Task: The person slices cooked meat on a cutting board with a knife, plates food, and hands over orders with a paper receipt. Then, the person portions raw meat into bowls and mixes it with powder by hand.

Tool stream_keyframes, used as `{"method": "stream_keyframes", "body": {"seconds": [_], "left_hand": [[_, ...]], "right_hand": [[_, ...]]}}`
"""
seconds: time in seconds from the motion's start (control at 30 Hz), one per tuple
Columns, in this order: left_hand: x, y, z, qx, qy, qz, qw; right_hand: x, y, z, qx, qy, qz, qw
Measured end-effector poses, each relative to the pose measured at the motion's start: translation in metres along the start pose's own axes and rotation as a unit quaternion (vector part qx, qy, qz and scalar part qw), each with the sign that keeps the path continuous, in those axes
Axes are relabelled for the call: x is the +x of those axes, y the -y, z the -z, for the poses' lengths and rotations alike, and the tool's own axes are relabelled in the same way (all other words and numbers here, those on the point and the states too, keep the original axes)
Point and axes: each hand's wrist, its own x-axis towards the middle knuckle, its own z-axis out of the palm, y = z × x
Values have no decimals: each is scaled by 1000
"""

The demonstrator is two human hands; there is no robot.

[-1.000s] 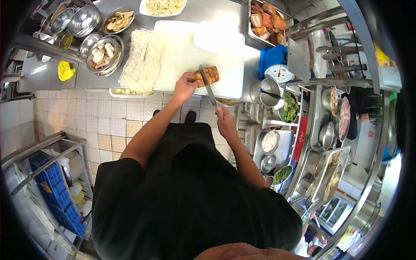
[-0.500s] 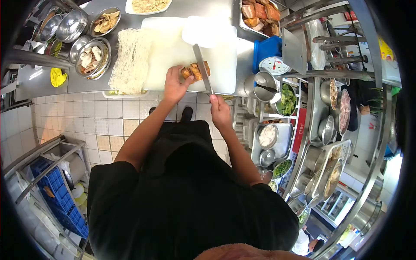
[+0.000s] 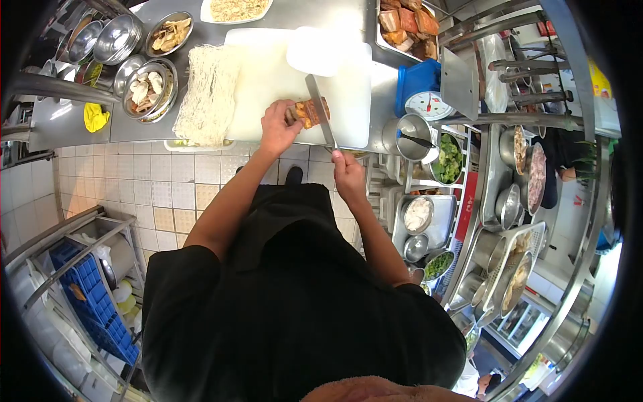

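Observation:
A brown, crisp-skinned piece of roast pork (image 3: 308, 116) lies near the front edge of the white cutting board (image 3: 258, 87). My left hand (image 3: 278, 128) is closed on its left end, fingers curled against the meat. In my right hand (image 3: 349, 177) I grip the handle of a kitchen knife (image 3: 325, 123). Its long blade lies across the pork, right of my left fingers, with the tip pointing away from me. Behind the meat is a bright white plate or tray (image 3: 311, 50), washed out by glare. A bundle of pale dry noodles (image 3: 206, 97) rests along the board's left side.
A tray of roast pork chunks (image 3: 408, 27) stands at the back right, beside a blue scale (image 3: 418, 87). Near the counter's right edge is a metal pot (image 3: 410, 137). Metal bowls (image 3: 151, 90) with food stand left. A yellow cloth (image 3: 97, 118) lies farther left.
The whole view has shifted slightly right. My left fingers have curled in more at the pork's left end. The knife still crosses the meat.

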Motion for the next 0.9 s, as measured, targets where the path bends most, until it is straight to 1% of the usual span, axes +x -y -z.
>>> {"method": "stream_keyframes", "body": {"seconds": [0.1,0.2,0.3,0.4,0.5,0.57,0.6,0.67,0.7,0.73,0.8,0.9], "left_hand": [[0,-3,-4,-11,-10,7,1000],[-2,-7,-9,3,-28,-7,1000],[-2,-8,-19,-4,-31,-31,999],[-3,-15,-29,12,-61,-29,998],[-4,-13,-33,23,-68,-16,997],[-4,-19,-31,-5,-64,18,998],[-4,-20,-27,-16,-56,28,998],[-2,-15,-29,-6,-71,-7,997],[-3,-10,-29,-13,-71,-17,997],[-6,-9,-29,-19,-71,-24,997],[-6,-23,-31,17,-89,-18,996],[-4,-33,-38,70,-92,-4,993]], "right_hand": [[4,7,-9,-15,-1,35,999],[14,-2,-20,-34,1,43,998],[10,-14,-5,-63,49,17,997],[1,-6,17,-93,92,-27,991],[38,-26,-30,-108,34,74,991],[61,-6,-43,-96,25,76,992],[55,-3,-42,-110,33,60,992],[60,4,-36,-139,45,45,988],[57,-5,-30,-100,28,82,991],[47,-4,-19,-67,33,53,996],[24,4,5,-3,44,-6,999],[9,3,24,45,47,-52,997]]}}
